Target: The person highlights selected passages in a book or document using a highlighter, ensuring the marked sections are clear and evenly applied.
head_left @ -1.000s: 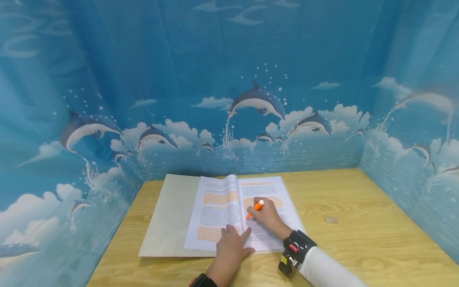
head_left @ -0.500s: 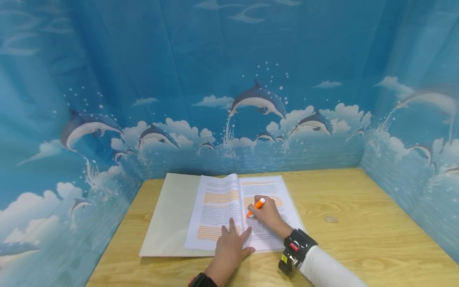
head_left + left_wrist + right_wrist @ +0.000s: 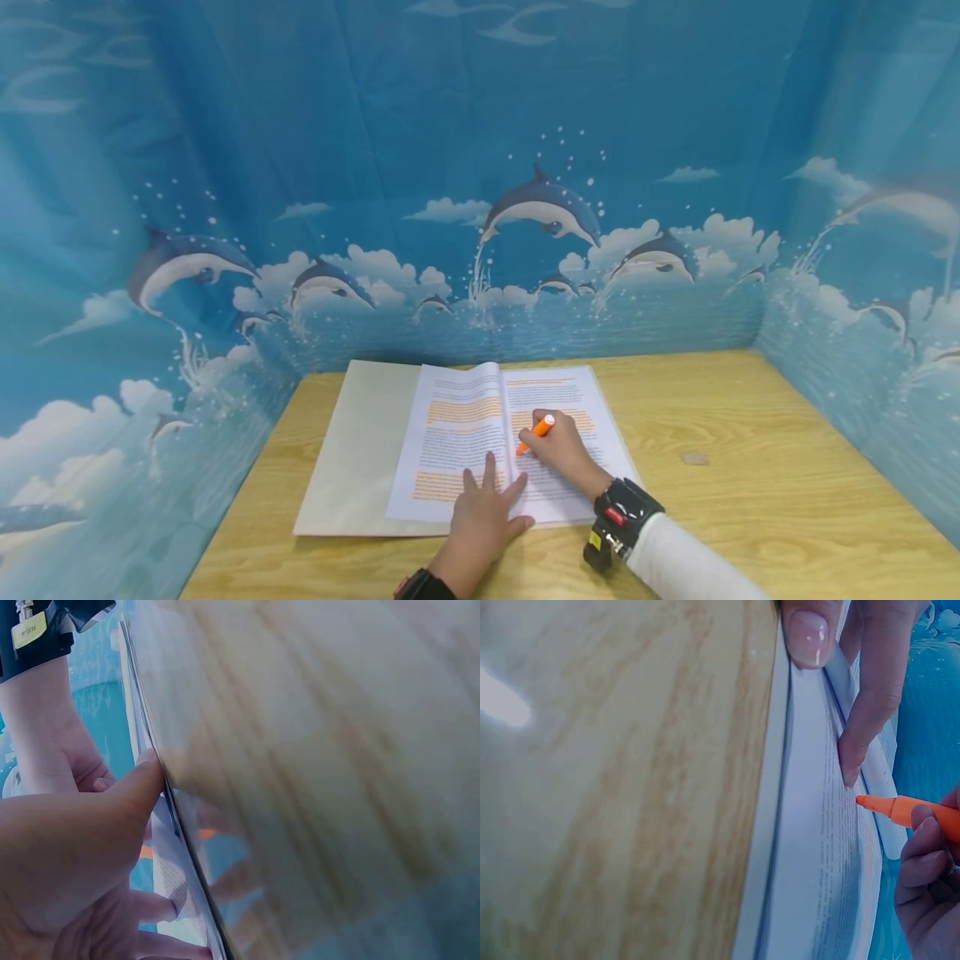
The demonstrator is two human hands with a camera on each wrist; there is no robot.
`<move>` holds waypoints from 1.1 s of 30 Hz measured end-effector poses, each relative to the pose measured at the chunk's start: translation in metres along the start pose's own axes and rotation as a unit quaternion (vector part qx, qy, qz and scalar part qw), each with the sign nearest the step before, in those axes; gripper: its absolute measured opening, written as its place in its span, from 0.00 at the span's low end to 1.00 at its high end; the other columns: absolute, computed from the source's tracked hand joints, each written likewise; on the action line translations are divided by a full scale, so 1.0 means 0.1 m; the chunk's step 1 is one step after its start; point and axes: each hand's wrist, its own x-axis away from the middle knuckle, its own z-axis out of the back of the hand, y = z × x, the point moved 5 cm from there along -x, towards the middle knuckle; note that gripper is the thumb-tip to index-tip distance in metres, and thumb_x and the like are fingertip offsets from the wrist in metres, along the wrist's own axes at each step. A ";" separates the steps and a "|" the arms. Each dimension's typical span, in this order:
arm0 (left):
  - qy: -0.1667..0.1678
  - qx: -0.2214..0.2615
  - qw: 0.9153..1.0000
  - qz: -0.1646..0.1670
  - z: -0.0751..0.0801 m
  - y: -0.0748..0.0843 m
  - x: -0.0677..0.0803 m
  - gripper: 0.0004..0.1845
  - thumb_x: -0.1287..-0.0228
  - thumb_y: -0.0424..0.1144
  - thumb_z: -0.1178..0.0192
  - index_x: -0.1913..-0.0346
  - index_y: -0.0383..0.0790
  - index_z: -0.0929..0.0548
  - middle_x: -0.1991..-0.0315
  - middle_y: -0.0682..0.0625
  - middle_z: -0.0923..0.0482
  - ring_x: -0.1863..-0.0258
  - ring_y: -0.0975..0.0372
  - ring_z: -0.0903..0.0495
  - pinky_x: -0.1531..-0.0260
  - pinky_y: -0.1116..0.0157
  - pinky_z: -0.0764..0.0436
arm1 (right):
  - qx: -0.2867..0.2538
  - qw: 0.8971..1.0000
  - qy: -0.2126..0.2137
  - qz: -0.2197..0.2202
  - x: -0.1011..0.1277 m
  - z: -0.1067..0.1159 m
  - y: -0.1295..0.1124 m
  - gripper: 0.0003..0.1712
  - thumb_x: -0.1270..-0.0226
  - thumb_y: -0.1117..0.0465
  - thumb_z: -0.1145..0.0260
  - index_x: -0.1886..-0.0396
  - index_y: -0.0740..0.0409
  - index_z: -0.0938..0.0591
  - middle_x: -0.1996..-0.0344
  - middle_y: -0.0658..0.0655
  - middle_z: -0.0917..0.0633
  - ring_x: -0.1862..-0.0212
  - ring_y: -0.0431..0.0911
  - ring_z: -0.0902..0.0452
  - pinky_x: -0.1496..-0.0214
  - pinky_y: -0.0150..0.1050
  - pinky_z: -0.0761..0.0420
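An open folder of printed pages lies on the table, its pale cover (image 3: 358, 454) folded out to the left. Orange highlighting marks several passages on the left page (image 3: 457, 450) and the right page (image 3: 543, 396). My right hand (image 3: 562, 452) pinches an orange highlighter (image 3: 538, 428), its tip at the right page's inner margin, beside the fold. In the right wrist view the highlighter (image 3: 922, 812) has its cap off the orange tip. My left hand (image 3: 482, 510) rests with fingers spread across the lower fold, and its thumb lies by the bottom edge.
The wooden table (image 3: 757, 492) reaches out to the right, with a small pale flat patch (image 3: 695, 459) on it. A blue dolphin-print curtain (image 3: 420, 167) stands behind the table and on both sides.
My left hand's fingers have stretched forward and spread wider on the left page. The right hand and highlighter have hardly moved.
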 end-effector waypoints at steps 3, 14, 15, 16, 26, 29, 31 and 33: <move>-0.005 0.003 1.000 -0.002 0.01 0.00 0.00 0.34 0.36 0.71 0.45 0.28 0.69 0.29 0.24 0.39 0.38 0.35 0.35 0.28 0.57 0.51 0.14 | -0.007 1.000 -0.003 -0.002 0.01 0.00 0.00 0.19 0.44 0.70 0.31 0.86 0.55 0.31 0.91 0.45 0.26 0.85 0.38 0.30 0.82 0.27 0.35; -0.010 -0.018 1.000 -0.006 0.08 0.01 0.03 0.34 0.35 0.72 0.46 0.28 0.69 0.29 0.24 0.39 0.37 0.35 0.36 0.27 0.57 0.53 0.14 | -0.009 1.000 -0.004 -0.017 0.01 0.03 0.03 0.19 0.45 0.70 0.32 0.86 0.54 0.31 0.91 0.47 0.25 0.86 0.39 0.29 0.84 0.27 0.34; -0.008 -0.019 1.000 -0.006 0.08 0.01 0.03 0.34 0.35 0.72 0.46 0.28 0.69 0.29 0.24 0.39 0.37 0.36 0.36 0.27 0.57 0.53 0.14 | -0.010 1.000 -0.004 -0.019 0.01 0.03 0.03 0.19 0.45 0.70 0.32 0.86 0.54 0.31 0.91 0.47 0.25 0.86 0.39 0.29 0.84 0.27 0.34; -0.006 -0.020 1.000 -0.006 0.08 0.01 0.03 0.34 0.36 0.72 0.46 0.28 0.69 0.28 0.25 0.39 0.37 0.36 0.36 0.27 0.58 0.53 0.14 | -0.011 1.000 -0.004 -0.019 0.01 0.04 0.03 0.19 0.45 0.71 0.32 0.86 0.54 0.31 0.91 0.47 0.25 0.86 0.39 0.29 0.84 0.27 0.34; -0.005 -0.036 0.999 -0.008 0.05 0.01 0.00 0.34 0.35 0.73 0.48 0.28 0.70 0.29 0.25 0.39 0.36 0.36 0.37 0.26 0.54 0.53 0.14 | 0.010 1.000 0.006 -0.012 0.01 0.15 0.07 0.20 0.47 0.71 0.32 0.87 0.53 0.33 0.91 0.46 0.27 0.86 0.38 0.33 0.83 0.27 0.37; -0.006 -0.058 0.998 -0.013 0.04 0.01 0.00 0.35 0.35 0.74 0.51 0.27 0.70 0.31 0.25 0.40 0.35 0.37 0.39 0.25 0.48 0.53 0.16 | 0.015 1.000 0.013 -0.010 0.02 0.20 0.10 0.20 0.48 0.71 0.32 0.87 0.53 0.33 0.91 0.46 0.29 0.86 0.38 0.34 0.83 0.28 0.38; -0.009 -0.066 0.998 -0.012 0.05 0.01 0.00 0.35 0.35 0.74 0.52 0.27 0.71 0.32 0.25 0.41 0.35 0.37 0.40 0.24 0.46 0.52 0.17 | 0.019 1.000 0.016 -0.014 0.03 0.23 0.11 0.20 0.48 0.71 0.32 0.87 0.53 0.33 0.91 0.46 0.29 0.86 0.38 0.34 0.83 0.28 0.38; -0.015 -0.059 0.998 -0.005 0.05 0.00 0.00 0.35 0.36 0.75 0.52 0.27 0.73 0.32 0.25 0.42 0.36 0.36 0.40 0.25 0.44 0.49 0.19 | 0.023 0.999 0.017 -0.019 0.03 0.26 0.13 0.20 0.48 0.72 0.32 0.87 0.53 0.33 0.91 0.46 0.28 0.86 0.38 0.34 0.83 0.28 0.38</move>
